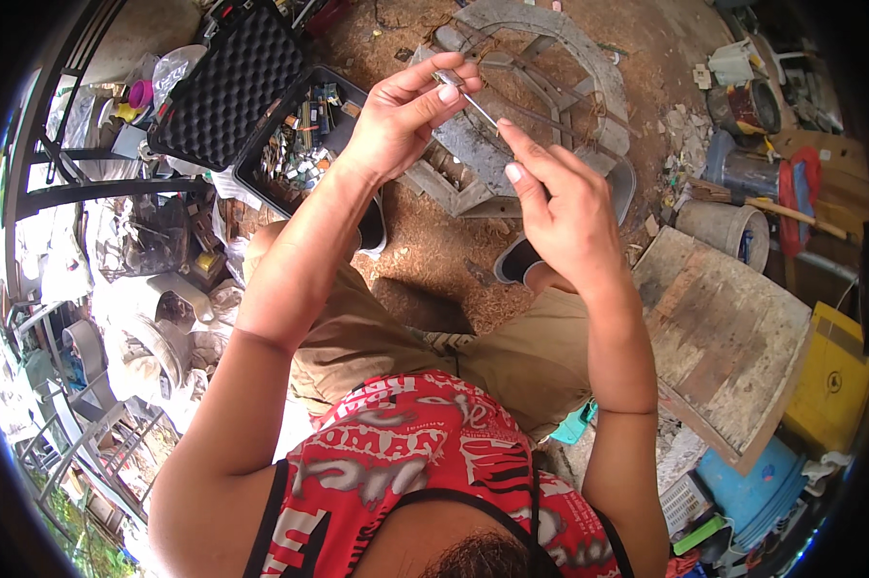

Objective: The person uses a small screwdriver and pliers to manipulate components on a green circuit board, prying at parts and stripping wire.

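The left hand (393,127) is curled nearly closed at the fingertips, pinching a small metal piece (446,77) between thumb and fingers. The right hand (577,217) is partly curled, with its index finger stretched along a thin metal tool (482,111); the palm faces away, so I cannot tell how the other fingers sit. The tool's far end meets or nearly meets the small piece, above a grey many-sided frame (610,91) on the ground (406,226). Left of the hands, a black case (227,96) with a foam-lined lid holds a jumble of small parts (304,144).
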The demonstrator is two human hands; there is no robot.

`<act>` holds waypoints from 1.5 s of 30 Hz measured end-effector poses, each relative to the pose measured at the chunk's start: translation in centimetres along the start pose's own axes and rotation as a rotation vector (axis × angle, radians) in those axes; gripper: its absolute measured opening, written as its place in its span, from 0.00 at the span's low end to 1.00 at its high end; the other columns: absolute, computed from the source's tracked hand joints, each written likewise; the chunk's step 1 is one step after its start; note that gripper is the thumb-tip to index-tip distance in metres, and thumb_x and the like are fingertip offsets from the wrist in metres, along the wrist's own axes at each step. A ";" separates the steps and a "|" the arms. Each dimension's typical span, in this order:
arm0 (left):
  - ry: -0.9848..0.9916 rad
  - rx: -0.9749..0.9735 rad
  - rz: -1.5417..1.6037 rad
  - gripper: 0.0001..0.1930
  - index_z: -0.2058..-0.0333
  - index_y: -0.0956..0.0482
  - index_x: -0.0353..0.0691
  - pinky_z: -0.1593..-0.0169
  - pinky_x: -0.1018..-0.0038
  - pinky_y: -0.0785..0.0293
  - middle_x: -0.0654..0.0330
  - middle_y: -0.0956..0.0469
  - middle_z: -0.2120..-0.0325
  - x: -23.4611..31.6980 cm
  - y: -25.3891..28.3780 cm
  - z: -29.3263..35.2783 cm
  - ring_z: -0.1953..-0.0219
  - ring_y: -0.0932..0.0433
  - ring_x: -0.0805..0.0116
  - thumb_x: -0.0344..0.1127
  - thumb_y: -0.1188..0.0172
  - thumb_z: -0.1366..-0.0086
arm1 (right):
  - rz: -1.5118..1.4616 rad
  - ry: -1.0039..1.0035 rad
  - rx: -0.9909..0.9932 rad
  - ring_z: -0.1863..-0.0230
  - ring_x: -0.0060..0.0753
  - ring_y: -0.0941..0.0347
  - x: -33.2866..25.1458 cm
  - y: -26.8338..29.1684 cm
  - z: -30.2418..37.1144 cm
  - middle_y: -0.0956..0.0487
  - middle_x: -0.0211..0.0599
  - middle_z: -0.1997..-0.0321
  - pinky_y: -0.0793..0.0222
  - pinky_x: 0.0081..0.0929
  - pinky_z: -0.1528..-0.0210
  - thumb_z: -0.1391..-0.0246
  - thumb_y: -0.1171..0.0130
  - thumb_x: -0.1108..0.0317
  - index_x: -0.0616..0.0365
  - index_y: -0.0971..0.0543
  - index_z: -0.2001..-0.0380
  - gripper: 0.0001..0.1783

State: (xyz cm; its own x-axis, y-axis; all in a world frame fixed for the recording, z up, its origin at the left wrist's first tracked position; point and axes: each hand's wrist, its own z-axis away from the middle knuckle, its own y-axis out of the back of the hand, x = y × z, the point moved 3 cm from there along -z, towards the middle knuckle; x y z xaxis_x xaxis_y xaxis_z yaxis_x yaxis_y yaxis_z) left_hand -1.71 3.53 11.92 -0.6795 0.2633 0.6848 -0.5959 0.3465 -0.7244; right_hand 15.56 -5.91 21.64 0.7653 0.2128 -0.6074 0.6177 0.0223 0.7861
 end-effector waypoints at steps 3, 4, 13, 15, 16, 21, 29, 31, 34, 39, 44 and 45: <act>0.016 -0.013 -0.027 0.22 0.42 0.29 0.36 0.39 0.68 0.27 0.52 0.24 0.48 -0.1 -0.3 0.0 0.44 0.25 0.59 0.25 0.42 0.34 | -0.021 -0.055 -0.117 0.64 0.43 0.22 0.2 1.9 -0.9 0.19 0.45 0.65 0.28 0.32 0.58 0.40 0.43 0.69 0.50 0.22 0.46 0.19; 0.019 -0.010 -0.031 0.22 0.41 0.30 0.36 0.39 0.68 0.27 0.52 0.23 0.48 -0.1 -0.5 0.1 0.44 0.25 0.59 0.26 0.42 0.34 | -0.047 -0.056 -0.143 0.60 0.42 0.21 0.6 2.2 -1.3 0.18 0.46 0.62 0.28 0.30 0.55 0.40 0.43 0.69 0.50 0.22 0.46 0.18; 0.020 0.027 -0.056 0.22 0.40 0.31 0.36 0.39 0.68 0.28 0.55 0.23 0.48 -0.4 -0.4 -0.1 0.45 0.24 0.62 0.26 0.43 0.33 | -0.101 0.055 -0.091 0.63 0.37 0.21 1.7 2.2 -1.7 0.17 0.45 0.60 0.27 0.29 0.56 0.40 0.43 0.70 0.49 0.22 0.45 0.19; 0.000 0.065 -0.019 0.22 0.41 0.30 0.37 0.40 0.69 0.28 0.56 0.23 0.49 -0.6 -0.3 0.0 0.46 0.24 0.64 0.26 0.42 0.34 | 0.017 0.006 -0.048 0.70 0.37 0.25 1.0 1.1 -0.5 0.21 0.42 0.67 0.29 0.31 0.63 0.40 0.42 0.69 0.49 0.22 0.45 0.19; -0.013 0.084 -0.012 0.22 0.41 0.30 0.37 0.40 0.69 0.28 0.56 0.23 0.48 -0.8 -0.1 0.1 0.46 0.24 0.64 0.26 0.42 0.34 | 0.076 -0.019 -0.027 0.73 0.37 0.28 0.8 0.4 0.2 0.22 0.41 0.71 0.29 0.32 0.66 0.41 0.42 0.69 0.48 0.22 0.45 0.20; -0.054 0.057 -0.102 0.22 0.43 0.28 0.37 0.41 0.69 0.27 0.55 0.21 0.50 -0.8 -0.5 -0.1 0.47 0.23 0.64 0.24 0.40 0.35 | 0.023 0.056 0.156 0.78 0.37 0.32 0.5 -1.1 1.1 0.26 0.39 0.74 0.33 0.31 0.72 0.42 0.40 0.70 0.49 0.22 0.45 0.21; -0.106 0.048 -0.102 0.25 0.40 0.31 0.36 0.41 0.71 0.27 0.52 0.24 0.46 -0.2 0.0 -0.3 0.45 0.24 0.62 0.25 0.39 0.36 | 0.054 0.022 0.126 0.76 0.36 0.30 -0.5 0.7 1.9 0.22 0.40 0.71 0.31 0.31 0.71 0.43 0.40 0.72 0.48 0.21 0.46 0.20; -0.104 0.045 -0.084 0.26 0.40 0.31 0.36 0.40 0.71 0.27 0.53 0.24 0.47 -0.2 0.1 -0.3 0.46 0.24 0.63 0.25 0.38 0.37 | 0.078 0.021 0.102 0.76 0.36 0.29 -0.6 0.7 1.6 0.22 0.39 0.71 0.31 0.31 0.70 0.44 0.39 0.72 0.48 0.21 0.46 0.21; -0.117 0.021 -0.090 0.26 0.40 0.31 0.37 0.40 0.70 0.28 0.53 0.24 0.47 -0.1 0.0 -0.4 0.46 0.24 0.63 0.25 0.38 0.37 | 0.111 -0.001 0.080 0.76 0.37 0.28 -0.5 0.9 1.5 0.22 0.39 0.71 0.30 0.31 0.70 0.44 0.39 0.71 0.46 0.21 0.46 0.21; -0.102 0.009 -0.095 0.27 0.41 0.29 0.37 0.42 0.71 0.27 0.52 0.23 0.48 -0.4 -0.4 -0.2 0.49 0.22 0.68 0.22 0.36 0.39 | 0.145 0.026 0.094 0.77 0.37 0.28 -0.7 0.6 1.1 0.22 0.37 0.71 0.30 0.32 0.71 0.44 0.39 0.69 0.44 0.21 0.46 0.21; -0.057 0.014 -0.100 0.25 0.41 0.30 0.36 0.42 0.71 0.27 0.54 0.23 0.48 -0.2 -1.0 0.1 0.48 0.22 0.67 0.25 0.38 0.37 | 0.200 0.069 0.122 0.78 0.37 0.28 -1.0 0.5 0.9 0.24 0.35 0.74 0.30 0.33 0.72 0.44 0.39 0.68 0.43 0.21 0.46 0.21; -0.048 0.014 -0.081 0.25 0.41 0.30 0.36 0.42 0.70 0.27 0.54 0.23 0.48 -0.2 -1.1 0.1 0.48 0.23 0.67 0.25 0.39 0.36 | 0.227 0.085 0.129 0.78 0.37 0.28 -1.2 0.5 0.8 0.25 0.35 0.74 0.30 0.33 0.73 0.44 0.39 0.68 0.42 0.21 0.46 0.21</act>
State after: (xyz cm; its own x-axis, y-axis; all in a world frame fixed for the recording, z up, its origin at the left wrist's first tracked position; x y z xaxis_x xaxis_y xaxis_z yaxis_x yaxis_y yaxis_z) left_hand -1.02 3.02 12.58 -0.6485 0.1913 0.7367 -0.6552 0.3522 -0.6683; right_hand 15.11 -6.97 22.64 0.8723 0.2792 -0.4015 0.4542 -0.1585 0.8767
